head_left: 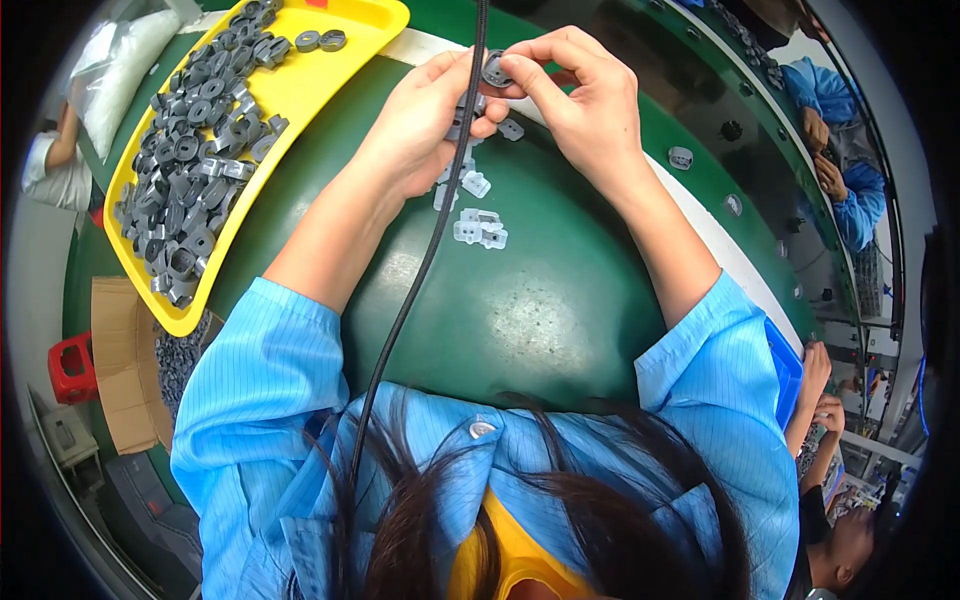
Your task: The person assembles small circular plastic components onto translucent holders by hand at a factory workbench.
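Observation:
Over the far side of the green table, my two hands meet around a small round grey plastic part (495,71). My right hand (597,103) pinches it between thumb and fingers. My left hand (412,126) is closed, its fingertips curled beside the round part, with more grey plastic (466,104) showing in its grip. A black cable (436,235) runs in front of the left fingers and partly hides them. Just below the hands, several small translucent plastic pieces (480,232) lie on the table (520,315).
A yellow tray (372,22) heaped with grey plastic rings (190,150) stands at left. Beyond the right forearm, a green conveyor belt (705,160) carries scattered parts. A blue bin (784,372) sits near my right elbow, a cardboard box (118,360) at lower left. Co-workers' hands (825,170) show at right.

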### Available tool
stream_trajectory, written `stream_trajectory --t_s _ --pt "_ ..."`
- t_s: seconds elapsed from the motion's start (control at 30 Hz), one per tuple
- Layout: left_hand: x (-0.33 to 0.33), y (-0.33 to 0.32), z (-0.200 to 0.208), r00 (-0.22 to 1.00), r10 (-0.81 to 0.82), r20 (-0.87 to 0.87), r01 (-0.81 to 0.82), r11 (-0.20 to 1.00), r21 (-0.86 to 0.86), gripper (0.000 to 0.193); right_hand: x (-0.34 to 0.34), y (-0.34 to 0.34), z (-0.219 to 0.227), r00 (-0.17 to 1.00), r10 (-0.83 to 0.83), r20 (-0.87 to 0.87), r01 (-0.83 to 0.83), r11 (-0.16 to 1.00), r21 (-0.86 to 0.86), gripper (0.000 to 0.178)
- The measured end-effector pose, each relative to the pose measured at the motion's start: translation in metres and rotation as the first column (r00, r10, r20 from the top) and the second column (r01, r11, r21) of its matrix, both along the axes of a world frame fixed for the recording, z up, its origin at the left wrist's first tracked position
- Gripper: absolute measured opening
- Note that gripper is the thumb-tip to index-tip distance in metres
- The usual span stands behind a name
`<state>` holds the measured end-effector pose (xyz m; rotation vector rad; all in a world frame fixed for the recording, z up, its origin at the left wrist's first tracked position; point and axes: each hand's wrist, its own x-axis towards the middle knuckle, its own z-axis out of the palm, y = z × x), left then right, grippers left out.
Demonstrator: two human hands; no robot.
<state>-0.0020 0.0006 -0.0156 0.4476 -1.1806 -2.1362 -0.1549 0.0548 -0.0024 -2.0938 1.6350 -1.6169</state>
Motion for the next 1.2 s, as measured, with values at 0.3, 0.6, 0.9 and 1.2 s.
stream_trajectory --t_s 0.3,0.6,0.9,1.2 --pt "-0.008 0.01 -0.003 0.995 0.084 0.053 -0.084 0.996 -0.014 0.032 -0.006 0.007 -0.003 0.996 0.011 -0.089 -0.018 0.997 -0.076 0.01" --pt "-0.006 0.01 -0.004 0.968 0.157 0.196 -0.082 0.936 -0.341 0.031 -0.025 0.005 0.011 0.835 0.17 0.523 -0.464 0.728 0.505 0.025" --pt "0.001 0.004 0.004 0.86 0.466 0.21 0.026 0.371 -0.928 0.033 -0.029 0.006 0.012 0.656 0.077 0.75 -0.602 0.653 0.459 0.019" --pt "0.008 0.002 0.006 0.902 0.379 0.206 0.093 0.295 -0.951 0.027 -0.021 0.016 0.026 0.887 0.199 0.417 -0.437 0.652 0.619 0.017"
